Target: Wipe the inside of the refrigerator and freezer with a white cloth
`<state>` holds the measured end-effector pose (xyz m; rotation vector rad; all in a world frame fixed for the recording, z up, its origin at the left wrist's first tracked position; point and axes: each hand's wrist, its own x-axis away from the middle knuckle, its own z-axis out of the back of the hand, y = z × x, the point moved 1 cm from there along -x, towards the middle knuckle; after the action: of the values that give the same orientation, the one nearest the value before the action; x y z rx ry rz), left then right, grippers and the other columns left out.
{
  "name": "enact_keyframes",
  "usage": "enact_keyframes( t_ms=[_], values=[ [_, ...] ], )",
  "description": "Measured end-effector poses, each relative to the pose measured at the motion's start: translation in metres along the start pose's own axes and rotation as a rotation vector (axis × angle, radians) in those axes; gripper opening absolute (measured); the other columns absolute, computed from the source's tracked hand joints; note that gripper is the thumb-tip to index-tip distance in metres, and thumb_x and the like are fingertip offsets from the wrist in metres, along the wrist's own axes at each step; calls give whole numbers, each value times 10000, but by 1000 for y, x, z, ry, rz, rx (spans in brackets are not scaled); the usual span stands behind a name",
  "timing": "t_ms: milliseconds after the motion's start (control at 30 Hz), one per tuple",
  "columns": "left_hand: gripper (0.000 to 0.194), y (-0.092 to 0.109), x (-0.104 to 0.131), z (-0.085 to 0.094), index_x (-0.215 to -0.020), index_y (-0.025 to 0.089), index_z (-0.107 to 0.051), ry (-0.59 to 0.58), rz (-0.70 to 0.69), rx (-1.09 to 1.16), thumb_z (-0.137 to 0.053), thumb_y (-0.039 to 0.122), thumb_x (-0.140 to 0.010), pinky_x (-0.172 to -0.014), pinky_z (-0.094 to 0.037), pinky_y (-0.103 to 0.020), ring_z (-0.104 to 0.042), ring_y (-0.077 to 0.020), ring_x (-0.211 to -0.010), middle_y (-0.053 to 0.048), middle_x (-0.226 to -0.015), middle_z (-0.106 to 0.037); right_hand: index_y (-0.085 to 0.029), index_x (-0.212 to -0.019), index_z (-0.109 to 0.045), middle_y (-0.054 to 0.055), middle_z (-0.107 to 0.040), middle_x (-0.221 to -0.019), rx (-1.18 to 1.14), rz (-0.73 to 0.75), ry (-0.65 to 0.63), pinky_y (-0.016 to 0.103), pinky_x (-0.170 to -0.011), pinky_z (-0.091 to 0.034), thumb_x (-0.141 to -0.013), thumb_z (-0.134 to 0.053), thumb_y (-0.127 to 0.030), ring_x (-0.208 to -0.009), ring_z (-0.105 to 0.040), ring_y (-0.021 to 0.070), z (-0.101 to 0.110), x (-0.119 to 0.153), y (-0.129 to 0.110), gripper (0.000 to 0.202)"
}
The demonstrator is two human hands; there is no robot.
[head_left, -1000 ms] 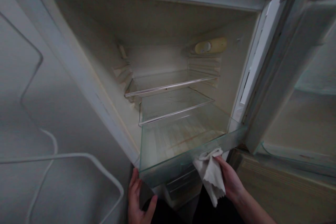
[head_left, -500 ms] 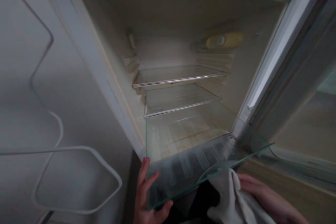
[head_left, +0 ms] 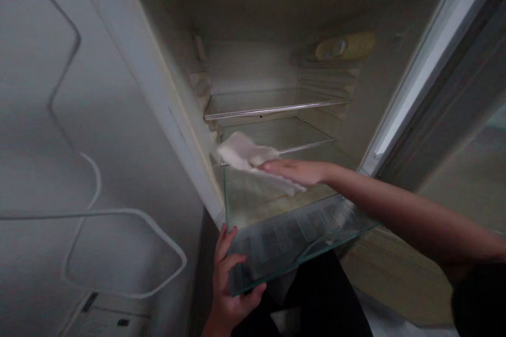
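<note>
The near left corner of a glass shelf (head_left: 284, 237) is gripped by the left hand (head_left: 231, 284), fingers curled over the front edge and thumb under it, at the bottom of the view. The shelf is pulled partway out of the open fridge (head_left: 253, 21) and is tilted, its front edge lower and sticking out past the fridge's opening. Greenish glass edges are seen along the left and front sides.

Over the shelf, a white cloth (head_left: 247, 155) is pressed down by the right hand (head_left: 296, 171), which is laid flat and palm down with fingers stretched out, not closed around anything. The cloth is bunched toward the shelf's back left part, just beside the fridge's left wall. The right forearm (head_left: 395, 210) is reached in across the shelf from the right.

Behind the cloth, two more glass shelves (head_left: 276, 110) are seated level in their rails, one above the other. A yellowish lamp housing (head_left: 346, 47) is fixed high on the right inner wall. The open fridge door (head_left: 466, 89) is seen at right; white cables (head_left: 118, 253) are draped on the surface at left.
</note>
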<state>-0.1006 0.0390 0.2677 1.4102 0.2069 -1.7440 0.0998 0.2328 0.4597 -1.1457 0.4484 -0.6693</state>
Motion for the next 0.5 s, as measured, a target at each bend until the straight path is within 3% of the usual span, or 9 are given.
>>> enact_keyframes(
  t_ms=[33,67,133,167,233,300,400,500],
  values=[
    [416,0,0,-1,-1093,182,-534,9,-8,-8,-718,460,-845,-1142,-397,-675,-350,-424,-1513,-234,-1517,-489,-164,-1225,-739,88,-604,-1477,325,93,-245,416,-1266,-265,-914,-602,-417,-1433,-489,247,-20,-22,17,424],
    [417,-1,0,-2,-1088,183,-531,20,-13,-15,-714,465,-843,-1140,-401,-670,-358,-422,-1509,-233,-1504,-500,-142,-1306,-692,140,-547,-1525,652,143,-382,506,-1252,-267,-951,-577,-428,-1452,-458,305,-40,-41,37,470],
    [415,0,-2,-4,-1078,188,-522,36,-16,-23,-705,477,-842,-1139,-410,-658,-368,-414,-1504,-229,-1490,-509,-120,-1449,-569,236,-457,-1564,1169,266,-363,675,-1157,-308,-932,-619,-548,-1425,-434,452,-73,-73,74,673],
    [410,1,-3,-5,-1072,192,-516,42,-14,-26,-699,481,-845,-1141,-410,-654,-371,-409,-1503,-226,-1482,-513,-112,-1479,-527,263,-427,-1569,1310,322,-323,689,-1089,-372,-936,-606,-580,-1409,-423,489,-85,-86,88,721],
    [396,3,-4,-5,-1047,200,-505,47,-22,-31,-690,489,-848,-1147,-402,-656,-378,-403,-1498,-218,-1451,-533,-119,-1433,-558,277,-463,-1508,1422,461,-290,631,-966,-475,-975,-514,-621,-1326,-485,480,-100,-107,104,681],
    [379,5,-4,-4,-1003,212,-494,41,-26,-40,-680,505,-852,-1147,-400,-659,-383,-400,-1495,-205,-1408,-560,-117,-1328,-626,266,-526,-1411,1429,549,-257,560,-906,-513,-996,-437,-650,-1262,-523,432,-102,-123,105,655],
    [369,6,0,0,-959,227,-483,19,10,-52,-656,541,-871,-1131,-419,-647,-390,-389,-1494,-194,-1397,-575,-158,-1294,-642,233,-543,-1384,1407,610,-197,519,-861,-536,-996,-390,-688,-1253,-521,399,-87,-133,99,658],
    [379,6,2,3,-957,228,-482,13,30,-63,-642,564,-884,-1116,-436,-636,-394,-383,-1494,-198,-1427,-565,-217,-1346,-624,185,-591,-1348,1417,569,-180,516,-889,-533,-1038,-336,-626,-1208,-575,360,-57,-127,104,588]
  ],
)
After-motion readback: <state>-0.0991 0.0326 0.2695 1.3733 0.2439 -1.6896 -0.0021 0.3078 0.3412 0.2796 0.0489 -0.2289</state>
